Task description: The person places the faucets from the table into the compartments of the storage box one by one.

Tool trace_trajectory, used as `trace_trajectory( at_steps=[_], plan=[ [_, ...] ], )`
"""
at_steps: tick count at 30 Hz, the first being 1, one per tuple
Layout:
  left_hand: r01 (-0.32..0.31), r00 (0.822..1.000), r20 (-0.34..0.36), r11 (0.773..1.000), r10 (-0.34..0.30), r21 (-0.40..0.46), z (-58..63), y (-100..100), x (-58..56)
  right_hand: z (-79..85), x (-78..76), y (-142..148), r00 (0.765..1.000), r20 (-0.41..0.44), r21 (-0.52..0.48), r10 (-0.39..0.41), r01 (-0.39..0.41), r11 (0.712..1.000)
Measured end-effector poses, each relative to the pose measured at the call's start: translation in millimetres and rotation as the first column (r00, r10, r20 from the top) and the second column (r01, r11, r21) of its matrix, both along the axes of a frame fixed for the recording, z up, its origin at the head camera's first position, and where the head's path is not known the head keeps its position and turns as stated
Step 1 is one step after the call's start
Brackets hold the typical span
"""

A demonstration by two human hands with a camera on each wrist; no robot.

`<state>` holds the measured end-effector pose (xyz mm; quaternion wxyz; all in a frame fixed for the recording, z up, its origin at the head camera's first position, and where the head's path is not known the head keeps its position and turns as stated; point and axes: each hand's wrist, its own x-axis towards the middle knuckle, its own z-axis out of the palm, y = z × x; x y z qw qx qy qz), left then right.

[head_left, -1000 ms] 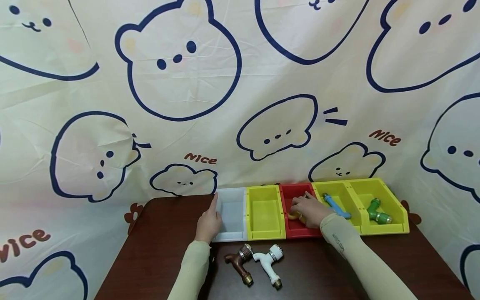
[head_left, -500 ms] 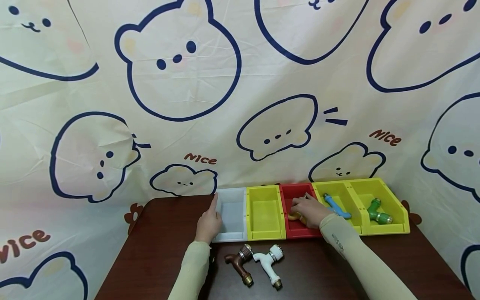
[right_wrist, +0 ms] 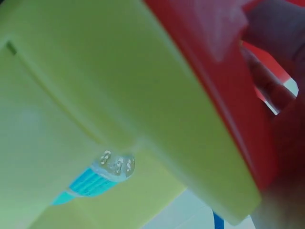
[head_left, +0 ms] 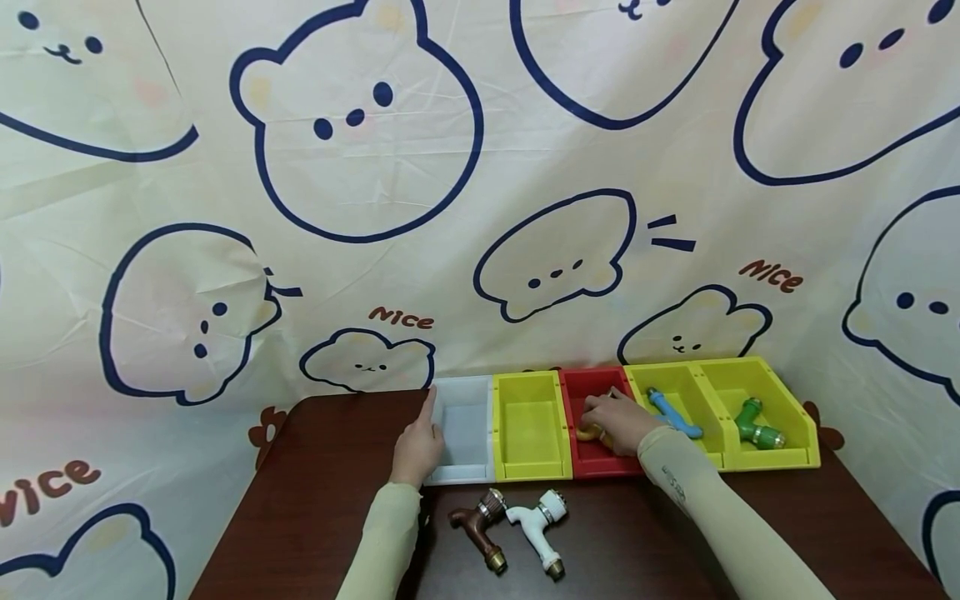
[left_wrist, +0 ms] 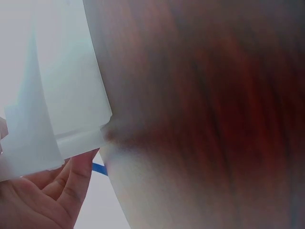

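My left hand [head_left: 417, 446] rests against the left wall of a white bin [head_left: 465, 475], index finger stretched along its edge. In the left wrist view its fingers [left_wrist: 52, 191] touch the white bin [left_wrist: 62, 86] from outside. My right hand [head_left: 618, 419] reaches into the red bin [head_left: 592, 377], fingers curled over a yellow-orange tap [head_left: 588, 432] that is mostly hidden beneath them. The right wrist view shows the red bin's wall [right_wrist: 224, 95] close up with blurred fingers [right_wrist: 271, 86] behind it.
An empty yellow bin [head_left: 528, 471] stands between the white and red ones. Two more yellow bins on the right hold a blue tap [head_left: 672, 412] and a green tap [head_left: 753, 423]. A brown tap [head_left: 477, 521] and a white tap [head_left: 537, 521] lie on the dark table [head_left: 315, 500].
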<state>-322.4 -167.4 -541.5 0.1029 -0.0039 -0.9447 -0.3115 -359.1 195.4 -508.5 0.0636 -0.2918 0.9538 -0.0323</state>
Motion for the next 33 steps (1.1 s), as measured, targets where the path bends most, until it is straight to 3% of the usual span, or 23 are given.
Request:
trace_trajectory(
  at_steps=[11, 18, 25, 33],
  plan=[
    [-0.003, 1.000, 0.026, 1.000, 0.003, -0.002, -0.1, 0.3, 0.8, 1.1, 1.0, -2.4, 1.000, 0.012, 0.015, -0.014, 0.013, 1.000],
    [0.003, 1.000, 0.000, 1.000, -0.003, 0.001, -1.3, -0.9, -0.3, 5.9, 0.3, -4.4, 0.999, 0.034, 0.019, -0.029, 0.029, 0.999],
    [-0.013, 0.999, 0.032, 1.000, 0.013, -0.013, -3.1, -1.9, -0.1, 4.9, 0.6, -6.7, 0.998, 0.056, 0.019, -0.037, 0.036, 0.999],
    [-0.004, 1.000, -0.003, 1.000, 0.004, -0.012, -0.2, 0.8, -0.3, 9.1, 0.0, -6.6, 0.996, 0.075, 0.018, -0.042, 0.040, 0.999]
  ],
)
